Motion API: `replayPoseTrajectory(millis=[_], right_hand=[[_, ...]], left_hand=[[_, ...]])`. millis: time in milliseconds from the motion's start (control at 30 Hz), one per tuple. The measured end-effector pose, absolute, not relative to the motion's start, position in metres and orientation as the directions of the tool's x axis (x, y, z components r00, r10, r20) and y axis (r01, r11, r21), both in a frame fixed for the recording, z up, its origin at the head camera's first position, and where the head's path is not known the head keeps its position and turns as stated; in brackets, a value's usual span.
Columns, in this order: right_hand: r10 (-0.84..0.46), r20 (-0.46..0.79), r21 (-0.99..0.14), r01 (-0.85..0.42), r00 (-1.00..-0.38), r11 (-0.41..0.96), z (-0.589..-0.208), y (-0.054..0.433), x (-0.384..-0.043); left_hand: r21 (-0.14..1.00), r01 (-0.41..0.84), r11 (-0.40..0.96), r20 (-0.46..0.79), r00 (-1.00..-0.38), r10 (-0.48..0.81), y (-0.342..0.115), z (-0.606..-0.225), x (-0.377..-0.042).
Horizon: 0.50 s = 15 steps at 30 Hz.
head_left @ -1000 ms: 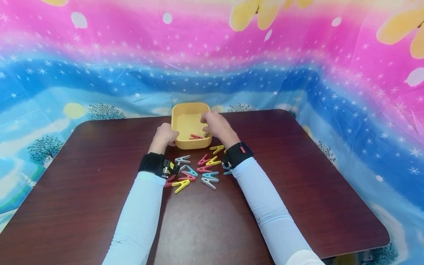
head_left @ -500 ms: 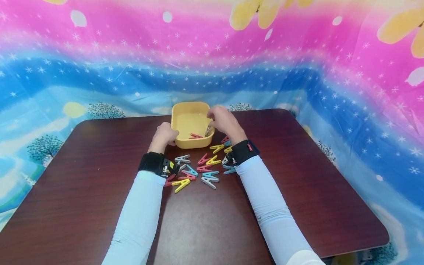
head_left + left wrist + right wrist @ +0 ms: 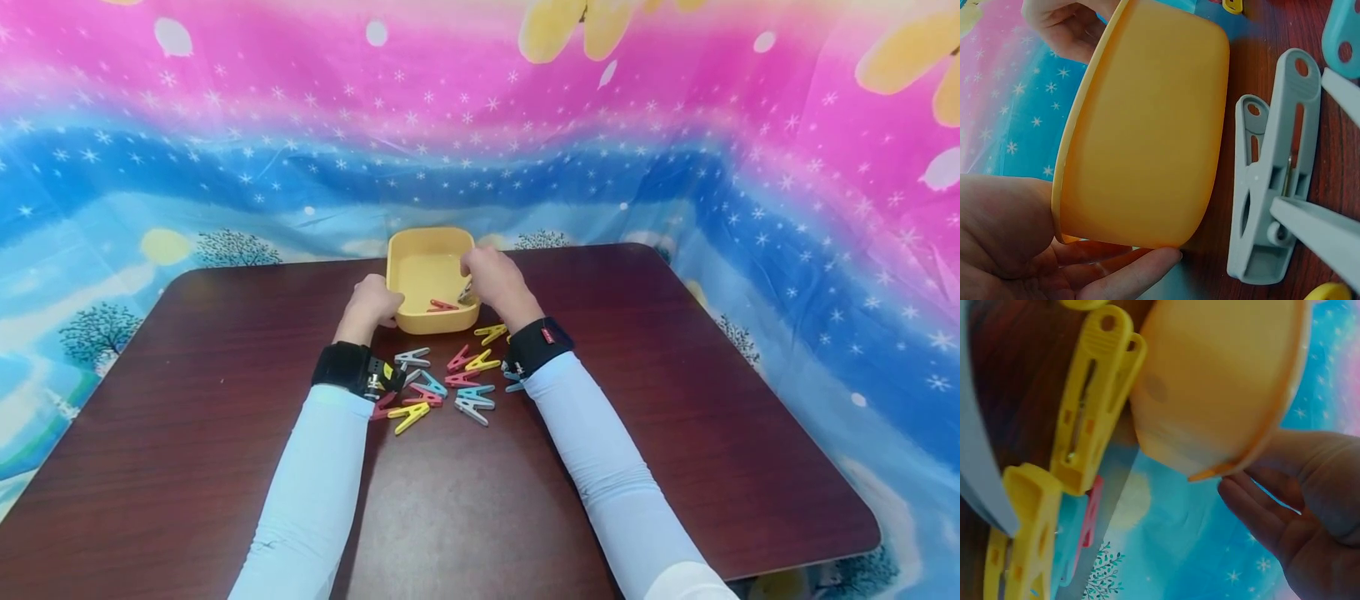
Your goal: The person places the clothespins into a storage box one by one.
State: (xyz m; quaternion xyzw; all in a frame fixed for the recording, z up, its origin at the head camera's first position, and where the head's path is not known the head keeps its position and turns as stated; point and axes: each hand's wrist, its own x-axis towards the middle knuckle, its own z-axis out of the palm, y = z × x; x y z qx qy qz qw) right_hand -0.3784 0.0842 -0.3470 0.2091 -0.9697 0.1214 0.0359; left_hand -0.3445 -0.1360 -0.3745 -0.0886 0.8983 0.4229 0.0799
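Observation:
A yellow plastic basin (image 3: 420,322) stands near the table's far edge. My left hand (image 3: 369,302) grips its left side; in the left wrist view the thumb side lies at the rim and fingers pass along the outer wall. My right hand (image 3: 498,283) pinches the right rim, with thumb and fingers on either side of the wall in the right wrist view. Inside the basin lie a red clothespin (image 3: 442,306) and a greyish clothespin (image 3: 466,292), partly hidden by the right hand.
Several loose clothespins lie in front of the basin, among them a yellow clothespin (image 3: 410,417), a grey clothespin (image 3: 472,410) and a blue clothespin (image 3: 476,391). A patterned cloth (image 3: 420,158) hangs behind the dark wooden table (image 3: 225,367).
Half a second ago my right hand was farther right and the basin's right wall bulged outward; hand and wall have since come back left. The greyish clothespin shifted slightly. My left hand stays put.

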Motion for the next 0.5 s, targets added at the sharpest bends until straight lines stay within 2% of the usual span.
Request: replayPoseTrajectory(millis=[200,500], right_hand=[[-0.328,0.164,-0.2,-0.357,-0.93,0.913,-0.3488,0.0805,-0.3792],[-0.383,0.058,-0.131,-0.388,-0.922,0.912,-0.3517,0.0824,-0.3833]], left_hand=[[0.752,-0.23,0.618,-0.217,-0.971,-0.097,-0.1354,-0.3743,-0.345],[0.749,-0.225,0.624,-0.22,-0.972,-0.086,-0.1362,-0.3741,-0.3439]])
